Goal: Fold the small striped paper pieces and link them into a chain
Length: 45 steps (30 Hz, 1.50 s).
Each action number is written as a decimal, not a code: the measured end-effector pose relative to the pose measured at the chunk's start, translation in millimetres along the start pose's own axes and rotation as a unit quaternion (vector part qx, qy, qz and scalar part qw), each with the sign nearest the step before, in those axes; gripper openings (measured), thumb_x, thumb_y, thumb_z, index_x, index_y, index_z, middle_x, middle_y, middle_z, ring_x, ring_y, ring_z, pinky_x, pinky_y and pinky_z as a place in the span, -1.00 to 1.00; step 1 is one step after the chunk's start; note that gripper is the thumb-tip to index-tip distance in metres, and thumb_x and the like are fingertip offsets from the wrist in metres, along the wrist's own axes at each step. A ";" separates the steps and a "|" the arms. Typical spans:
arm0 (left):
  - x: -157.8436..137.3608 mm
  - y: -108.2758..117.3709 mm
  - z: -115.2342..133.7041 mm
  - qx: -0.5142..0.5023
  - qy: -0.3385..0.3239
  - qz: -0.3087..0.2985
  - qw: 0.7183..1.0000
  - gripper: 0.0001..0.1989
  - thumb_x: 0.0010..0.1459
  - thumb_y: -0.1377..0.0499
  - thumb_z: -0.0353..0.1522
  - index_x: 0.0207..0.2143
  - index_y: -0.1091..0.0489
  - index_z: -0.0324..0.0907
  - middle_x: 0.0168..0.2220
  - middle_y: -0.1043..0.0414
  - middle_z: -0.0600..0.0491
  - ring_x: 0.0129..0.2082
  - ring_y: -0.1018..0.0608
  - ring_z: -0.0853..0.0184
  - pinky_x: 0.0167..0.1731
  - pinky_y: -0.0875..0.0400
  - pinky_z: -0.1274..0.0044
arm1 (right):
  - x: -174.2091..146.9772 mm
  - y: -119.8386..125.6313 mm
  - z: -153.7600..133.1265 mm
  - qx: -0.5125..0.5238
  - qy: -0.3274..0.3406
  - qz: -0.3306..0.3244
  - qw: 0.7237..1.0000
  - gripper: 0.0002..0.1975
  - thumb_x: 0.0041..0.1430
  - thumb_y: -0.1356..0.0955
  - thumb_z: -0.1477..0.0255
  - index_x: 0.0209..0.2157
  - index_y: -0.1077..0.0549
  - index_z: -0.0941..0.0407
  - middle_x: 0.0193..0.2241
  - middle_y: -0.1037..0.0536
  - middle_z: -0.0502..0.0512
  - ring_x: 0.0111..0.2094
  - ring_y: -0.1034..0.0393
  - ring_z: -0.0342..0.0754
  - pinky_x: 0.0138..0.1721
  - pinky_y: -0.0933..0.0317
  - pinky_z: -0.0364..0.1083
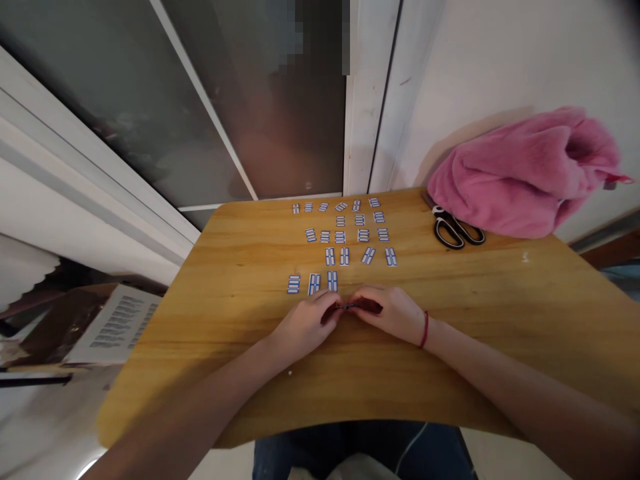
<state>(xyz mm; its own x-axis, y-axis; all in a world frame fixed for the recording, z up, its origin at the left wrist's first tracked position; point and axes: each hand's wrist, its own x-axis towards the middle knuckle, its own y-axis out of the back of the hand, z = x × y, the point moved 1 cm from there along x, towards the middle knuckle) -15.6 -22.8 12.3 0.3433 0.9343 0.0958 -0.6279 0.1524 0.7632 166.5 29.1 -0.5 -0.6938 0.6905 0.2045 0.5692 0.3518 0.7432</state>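
My left hand and my right hand meet above the wooden table, fingertips pinched close together. Between them is a small thin piece, seen nearly edge-on and looking dark; its kind cannot be made out. A red band circles my right wrist. Just beyond my fingers lie small white pieces with blue borders, including one upright piece, one beside it and a striped one. Several similar pieces, such as this one, lie in uneven rows farther back.
Black-handled scissors lie at the table's back right, partly under a pink plush bundle. The wooden table has a rounded front-left corner. A glazed door stands behind it. Left of the table is a cardboard box.
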 end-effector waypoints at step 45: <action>1.3 2.1 -0.3 -0.025 -0.002 0.095 0.995 -0.93 0.09 -0.09 -0.42 -0.37 -0.36 -0.15 -0.37 -0.30 0.09 -0.46 -0.36 0.47 -0.45 -0.29 0.63 | 0.7 4.3 -2.8 0.034 0.024 0.053 0.998 -0.89 0.13 -0.28 0.41 -0.34 -0.43 0.11 -0.36 -0.43 0.05 -0.43 -0.29 -0.20 -0.38 -0.18 -0.22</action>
<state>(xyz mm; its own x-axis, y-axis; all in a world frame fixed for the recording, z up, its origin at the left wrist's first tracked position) -16.7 -21.1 13.8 0.2179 0.9462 0.2392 -0.7159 -0.0116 0.6981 167.2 29.4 4.7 -0.6479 0.6956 0.3102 0.6677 0.3227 0.6708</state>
